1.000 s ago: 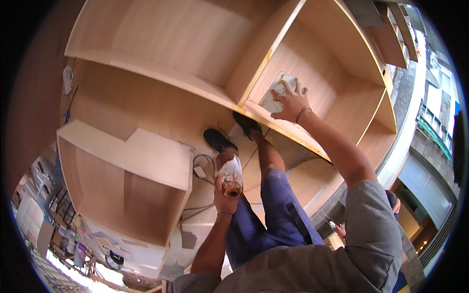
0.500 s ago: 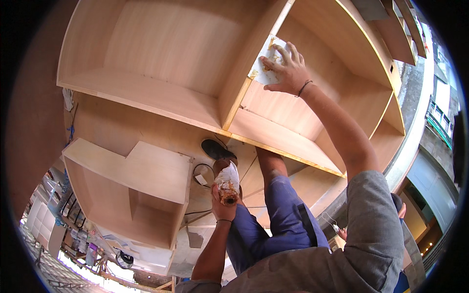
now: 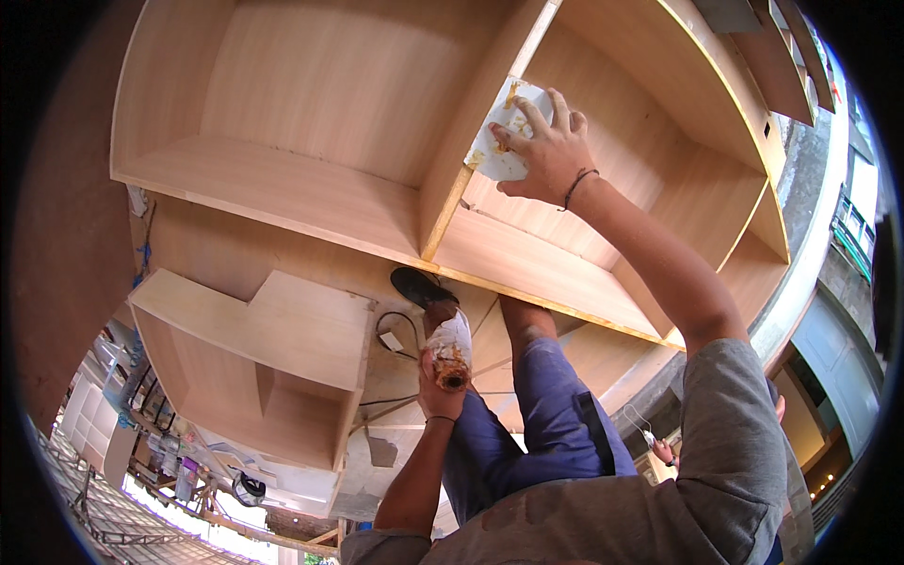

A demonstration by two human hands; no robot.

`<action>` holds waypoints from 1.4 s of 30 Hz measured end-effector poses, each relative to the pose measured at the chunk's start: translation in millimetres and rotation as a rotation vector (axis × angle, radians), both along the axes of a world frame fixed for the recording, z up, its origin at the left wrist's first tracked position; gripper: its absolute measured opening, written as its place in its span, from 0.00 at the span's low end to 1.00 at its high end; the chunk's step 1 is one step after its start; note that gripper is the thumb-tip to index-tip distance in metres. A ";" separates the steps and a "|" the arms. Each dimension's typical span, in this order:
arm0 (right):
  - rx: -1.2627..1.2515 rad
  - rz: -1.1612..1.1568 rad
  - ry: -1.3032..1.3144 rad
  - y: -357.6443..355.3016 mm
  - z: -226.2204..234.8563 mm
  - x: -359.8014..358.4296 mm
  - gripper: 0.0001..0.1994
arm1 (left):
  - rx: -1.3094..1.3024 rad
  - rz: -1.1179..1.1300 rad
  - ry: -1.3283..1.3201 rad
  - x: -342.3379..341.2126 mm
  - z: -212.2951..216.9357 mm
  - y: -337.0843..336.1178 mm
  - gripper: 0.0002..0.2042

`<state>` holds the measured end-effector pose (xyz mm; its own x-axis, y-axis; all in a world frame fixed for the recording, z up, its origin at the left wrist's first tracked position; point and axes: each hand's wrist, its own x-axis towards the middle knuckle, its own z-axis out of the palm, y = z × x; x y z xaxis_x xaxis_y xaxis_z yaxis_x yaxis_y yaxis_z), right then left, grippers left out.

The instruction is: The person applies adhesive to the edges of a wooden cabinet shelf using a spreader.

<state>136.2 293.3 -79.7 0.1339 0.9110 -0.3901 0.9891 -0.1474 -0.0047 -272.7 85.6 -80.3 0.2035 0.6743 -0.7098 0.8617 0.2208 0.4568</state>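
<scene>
My right hand [image 3: 553, 146] is up at the divider of a large wooden cabinet, its fingers spread over a flat white sheet [image 3: 507, 168] with yellow-brown smears. The sheet lies against the front edge of the divider [image 3: 443, 212]; my fingertips press on it, and the thumb is at its lower side. Low in front of my legs, my left hand [image 3: 439, 395] is wrapped round a white crumpled container [image 3: 452, 339]. Its round mouth, crusted with brown stuff, faces me.
Beside my left leg stands a smaller wooden cabinet [image 3: 254, 377] with a notched panel. A dark cable [image 3: 400, 330] lies on the floor by my shoe [image 3: 414, 282]. More cabinet parts [image 3: 782, 56] are at the upper right. Another person's hand [image 3: 665, 452] shows behind my right side.
My right hand and the smeared white sheet have slid a little down along the divider's edge. The left hand still grips the white container, shifted slightly to the right.
</scene>
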 end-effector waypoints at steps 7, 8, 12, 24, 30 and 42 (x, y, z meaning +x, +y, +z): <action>-0.055 -0.001 -0.003 -1.3 9.8 -1.3 0.37 | -0.061 -0.021 0.033 -0.4 1.2 1.0 0.47; -0.037 0.010 0.003 -0.9 5.3 1.4 0.37 | -0.068 -0.013 0.023 0.6 0.2 -0.4 0.47; -0.092 0.010 -0.001 -1.1 5.9 6.4 0.39 | -0.029 -0.013 -0.018 3.8 -1.3 3.5 0.46; 0.167 0.027 0.023 21.2 -23.2 102.9 0.43 | -0.081 -0.042 0.055 15.2 0.9 16.4 0.45; 0.144 0.009 0.000 21.6 -31.3 97.1 0.43 | -0.060 -0.045 0.024 9.2 -4.7 9.7 0.45; 0.088 0.046 -0.054 33.5 -3.6 88.5 0.39 | -0.041 -0.044 0.032 8.9 -3.8 10.4 0.45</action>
<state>224.7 326.8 -83.3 0.1099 0.9470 -0.3017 0.9939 -0.1035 0.0374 -263.7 96.1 -84.1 0.2087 0.6354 -0.7434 0.8850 0.2008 0.4201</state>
